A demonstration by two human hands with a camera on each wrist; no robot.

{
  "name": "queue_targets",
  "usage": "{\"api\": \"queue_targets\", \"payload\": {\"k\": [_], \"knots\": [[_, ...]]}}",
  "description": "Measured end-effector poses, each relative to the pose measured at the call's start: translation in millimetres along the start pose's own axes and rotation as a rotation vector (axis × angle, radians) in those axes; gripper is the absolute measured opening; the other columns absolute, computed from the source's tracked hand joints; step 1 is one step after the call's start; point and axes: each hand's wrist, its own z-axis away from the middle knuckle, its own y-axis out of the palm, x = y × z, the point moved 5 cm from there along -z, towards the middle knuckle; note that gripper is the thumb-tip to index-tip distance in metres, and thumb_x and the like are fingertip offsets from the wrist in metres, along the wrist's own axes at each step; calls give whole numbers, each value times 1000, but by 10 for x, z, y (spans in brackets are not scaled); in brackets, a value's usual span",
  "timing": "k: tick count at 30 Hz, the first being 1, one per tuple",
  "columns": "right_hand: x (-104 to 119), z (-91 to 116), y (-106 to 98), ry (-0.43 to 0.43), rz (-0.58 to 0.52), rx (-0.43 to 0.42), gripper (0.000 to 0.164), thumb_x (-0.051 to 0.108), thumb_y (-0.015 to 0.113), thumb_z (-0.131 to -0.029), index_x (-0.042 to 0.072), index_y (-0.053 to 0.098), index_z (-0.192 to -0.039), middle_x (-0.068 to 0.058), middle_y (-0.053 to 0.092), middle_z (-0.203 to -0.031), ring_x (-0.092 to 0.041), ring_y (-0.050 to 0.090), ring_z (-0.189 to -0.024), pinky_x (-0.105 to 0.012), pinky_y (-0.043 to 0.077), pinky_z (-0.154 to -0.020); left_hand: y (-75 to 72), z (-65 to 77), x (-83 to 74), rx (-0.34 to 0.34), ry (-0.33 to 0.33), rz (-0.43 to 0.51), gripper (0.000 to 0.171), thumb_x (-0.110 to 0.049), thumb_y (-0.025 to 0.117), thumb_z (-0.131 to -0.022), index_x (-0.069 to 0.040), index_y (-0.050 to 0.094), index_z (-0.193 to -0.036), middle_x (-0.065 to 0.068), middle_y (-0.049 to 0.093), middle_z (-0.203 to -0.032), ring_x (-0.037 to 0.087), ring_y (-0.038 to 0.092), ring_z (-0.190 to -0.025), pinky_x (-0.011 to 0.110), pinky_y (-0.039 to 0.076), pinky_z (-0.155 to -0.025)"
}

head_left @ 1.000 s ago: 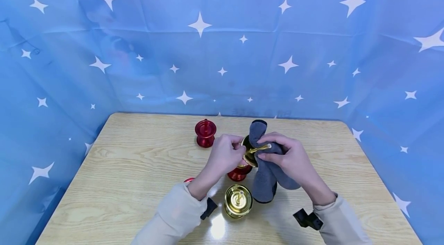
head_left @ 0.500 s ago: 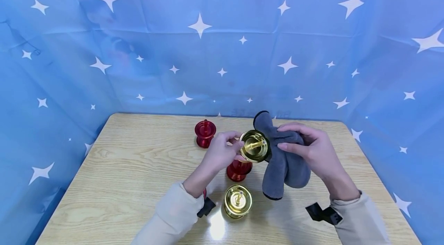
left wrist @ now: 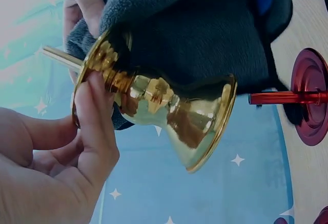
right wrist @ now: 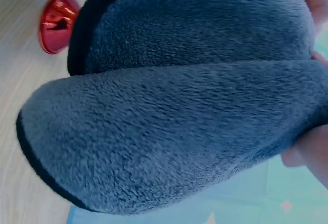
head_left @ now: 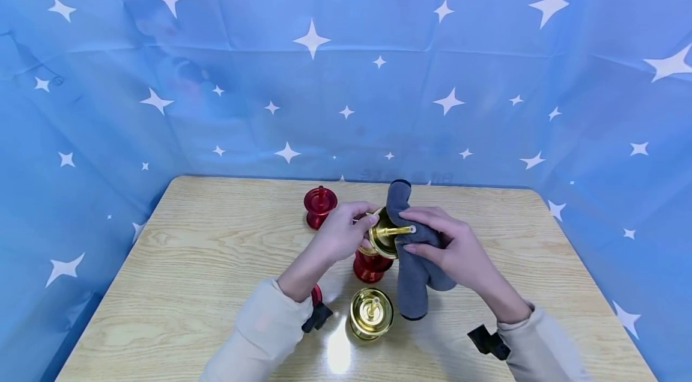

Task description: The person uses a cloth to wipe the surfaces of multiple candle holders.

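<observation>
A smooth blue curtain (head_left: 346, 84) printed with white four-pointed stars hangs behind a pale, wood-grained table (head_left: 216, 262). Between the hands, raised off the wood, is a shiny gold stand (head_left: 382, 236): shallow dish, narrow knobbed waist, flared foot (its spike tips toward the right hand). The left hand (head_left: 339, 236) pinches the dish's rim between thumb and curled fingers. The right hand (head_left: 462, 247) has its thumb and fingers closed on a plush grey cloth (head_left: 413, 283), bunched against the dish; its dark-edged folds droop below the fingers. Under the hands stands a glossy red stand (head_left: 370, 268); beyond the left hand, another red one (head_left: 320, 206). A second gold stand (head_left: 372, 316) is upright between the wrists, and a red rim (head_left: 316, 294) shows beside the left wrist (the rest is hidden).
</observation>
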Motion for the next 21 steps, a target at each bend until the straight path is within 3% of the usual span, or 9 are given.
{"api": "queue_targets", "payload": {"k": [3,10,13,15,17,19,21], "knots": [[-22,9,53,-18,33,3,45,-4,75,-70,8,64,-112,-8,60,-112,-15,53,-105,-18,43,-86,22,-5,-21,10,26,-40,27,-3,46,-95,6,56,-118,17,62,-95,26,61,-59,38,53,-59],[-55,6,101,24,30,9,41,-5,75,-68,10,67,-105,-2,63,-102,-13,56,-95,-22,46,-79,75,-5,-46,22,60,-96,28,-2,47,-94,6,56,-119,20,62,-104,21,60,-54,25,50,-50],[-65,1,116,40,-7,32,36,-5,75,-70,9,68,-102,-1,63,-99,-13,57,-92,-24,47,-77,85,-6,-55,9,83,-167,27,-1,48,-93,5,59,-117,18,64,-97,21,60,-52,21,45,-45],[-69,-1,122,52,-43,57,34,-4,74,-71,8,68,-102,-2,63,-98,-14,57,-91,-24,47,-76,91,-10,-63,-5,104,-231,22,0,49,-91,4,65,-105,11,65,-79,17,57,-48,19,40,-42],[-75,-2,118,69,-89,84,32,-3,73,-73,8,67,-103,-2,63,-99,-14,57,-93,-24,47,-78,101,-14,-77,-20,121,-307,20,0,50,-90,0,68,-80,2,56,-57,11,50,-42,18,33,-40],[-79,-6,101,92,-142,109,31,-3,72,-74,7,67,-103,-3,63,-101,-15,57,-95,-24,47,-79,112,-17,-93,-35,139,-364,32,-1,52,-89,-6,55,-58,-4,43,-46,8,42,-40,18,29,-40],[-77,-14,75,114,-192,132,30,-3,71,-75,7,67,-103,-5,63,-102,-16,57,-97,-24,47,-81,123,-21,-110,-45,151,-409,42,-1,53,-88,-12,37,-50,-6,32,-42,8,34,-38,18,25,-40]]}}
